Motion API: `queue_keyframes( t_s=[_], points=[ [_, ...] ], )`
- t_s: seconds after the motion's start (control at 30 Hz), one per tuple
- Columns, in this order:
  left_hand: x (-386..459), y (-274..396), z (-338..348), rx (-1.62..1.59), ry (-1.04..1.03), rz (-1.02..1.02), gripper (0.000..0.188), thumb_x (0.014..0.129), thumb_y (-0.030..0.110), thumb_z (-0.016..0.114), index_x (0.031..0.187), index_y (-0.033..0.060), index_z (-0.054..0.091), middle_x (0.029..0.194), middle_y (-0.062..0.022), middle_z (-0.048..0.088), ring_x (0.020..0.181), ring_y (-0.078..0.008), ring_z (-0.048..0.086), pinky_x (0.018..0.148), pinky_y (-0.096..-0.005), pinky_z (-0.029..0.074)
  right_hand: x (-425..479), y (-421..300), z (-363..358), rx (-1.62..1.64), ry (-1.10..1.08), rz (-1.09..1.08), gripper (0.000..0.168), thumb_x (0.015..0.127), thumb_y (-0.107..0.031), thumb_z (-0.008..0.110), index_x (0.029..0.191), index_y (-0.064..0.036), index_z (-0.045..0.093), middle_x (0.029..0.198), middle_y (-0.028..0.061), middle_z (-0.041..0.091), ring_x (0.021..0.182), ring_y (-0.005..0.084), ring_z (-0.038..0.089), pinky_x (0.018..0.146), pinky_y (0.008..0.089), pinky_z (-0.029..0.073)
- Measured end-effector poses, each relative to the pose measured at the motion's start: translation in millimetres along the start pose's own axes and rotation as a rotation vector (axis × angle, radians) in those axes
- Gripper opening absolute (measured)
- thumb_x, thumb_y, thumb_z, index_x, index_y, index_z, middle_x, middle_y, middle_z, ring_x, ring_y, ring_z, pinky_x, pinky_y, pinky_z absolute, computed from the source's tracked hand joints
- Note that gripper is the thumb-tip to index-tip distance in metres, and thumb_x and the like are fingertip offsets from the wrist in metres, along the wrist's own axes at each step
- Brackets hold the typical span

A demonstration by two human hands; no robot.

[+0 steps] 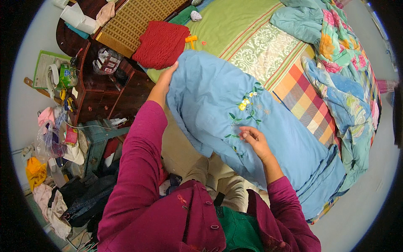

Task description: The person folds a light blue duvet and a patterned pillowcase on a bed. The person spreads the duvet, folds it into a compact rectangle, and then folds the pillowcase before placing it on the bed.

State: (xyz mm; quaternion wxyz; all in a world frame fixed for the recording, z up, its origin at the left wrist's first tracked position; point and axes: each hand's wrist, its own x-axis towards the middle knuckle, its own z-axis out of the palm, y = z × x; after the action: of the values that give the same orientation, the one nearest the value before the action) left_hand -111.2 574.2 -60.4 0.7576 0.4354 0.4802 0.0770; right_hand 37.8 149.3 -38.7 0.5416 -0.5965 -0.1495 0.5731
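Note:
A light blue cloth (pixel 207 88), perhaps a quilt cover or sheet, lies across the near side of the bed and hangs over its edge. On it runs embroidery (pixel 244 104) of yellow and white flowers with green leaves. My left hand (pixel 169 75) grips the cloth's left edge, its fingers partly hidden behind the fabric. Over the lower part of the embroidery is my right hand (pixel 258 143), fingers curled and thumb close to the forefinger. Whether those fingertips pinch any fabric is unclear.
A folded red knitted textile (pixel 162 44) and an orange toy hammer (pixel 191 39) lie beyond my left hand. Rumpled flowered bedding (pixel 340 53) covers the bed's right side. A dark wooden cabinet (pixel 100 100) stands at left, with clothes (pixel 91 192) piled below.

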Motion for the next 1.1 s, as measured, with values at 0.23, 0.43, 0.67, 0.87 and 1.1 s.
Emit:
queue_keyframes(
  t_s=[0.23, 0.43, 0.67, 0.87, 1.1],
  points=[
    [-44, -58, 121, 0.821, -0.569, 0.409, 0.045, 0.090, 0.040, 0.057, 0.111, 0.0000, 0.061, 0.109, -0.0096, 0.063, 0.100, -0.0192, 0.057, 0.090, -0.0337, 0.044, 10, 53, 20, -0.012, 0.108, 0.176, 0.027, 0.091, -0.017, 0.057, 0.113, -0.002, 0.060, 0.091, 0.0038, 0.065, 0.079, 0.0098, 0.060, 0.070, 0.0236, 0.046],
    [-6, -102, 50, 0.922, 0.169, 0.487, 0.030, 0.091, 0.029, 0.051, 0.108, 0.0064, 0.061, 0.119, -0.0155, 0.057, 0.109, -0.0286, 0.054, 0.090, -0.0394, 0.042, 16, 75, 22, -0.016, 0.154, 0.213, 0.022, 0.091, -0.014, 0.056, 0.109, -0.002, 0.061, 0.089, 0.0027, 0.065, 0.075, 0.0096, 0.060, 0.066, 0.0226, 0.046],
    [66, 18, 18, 2.024, 0.674, 0.812, 0.034, 0.087, 0.019, 0.047, 0.119, 0.0145, 0.058, 0.134, -0.0096, 0.048, 0.127, -0.0296, 0.040, 0.104, -0.0495, 0.031, 13, 90, 7, -0.001, 0.213, 0.231, 0.020, 0.093, -0.011, 0.053, 0.107, 0.001, 0.060, 0.087, 0.0039, 0.064, 0.074, 0.0101, 0.059, 0.069, 0.0240, 0.048],
    [77, 34, 2, 0.987, 0.562, 0.290, 0.055, 0.093, 0.042, 0.037, 0.124, -0.0012, 0.053, 0.130, -0.0223, 0.051, 0.120, -0.0371, 0.048, 0.100, -0.0427, 0.037, 6, 104, 10, -0.015, 0.259, 0.190, 0.020, 0.093, -0.010, 0.052, 0.107, 0.002, 0.060, 0.086, 0.0051, 0.064, 0.075, 0.0109, 0.059, 0.072, 0.0250, 0.049],
    [57, -68, 3, 0.931, 0.495, 0.312, 0.064, 0.089, 0.054, 0.049, 0.108, -0.0057, 0.060, 0.104, -0.0299, 0.061, 0.098, -0.0425, 0.059, 0.088, -0.0490, 0.043, 9, 110, 19, -0.032, 0.295, 0.186, 0.018, 0.092, -0.010, 0.053, 0.105, 0.001, 0.061, 0.084, 0.0062, 0.065, 0.075, 0.0117, 0.059, 0.072, 0.0257, 0.049]
  ],
)
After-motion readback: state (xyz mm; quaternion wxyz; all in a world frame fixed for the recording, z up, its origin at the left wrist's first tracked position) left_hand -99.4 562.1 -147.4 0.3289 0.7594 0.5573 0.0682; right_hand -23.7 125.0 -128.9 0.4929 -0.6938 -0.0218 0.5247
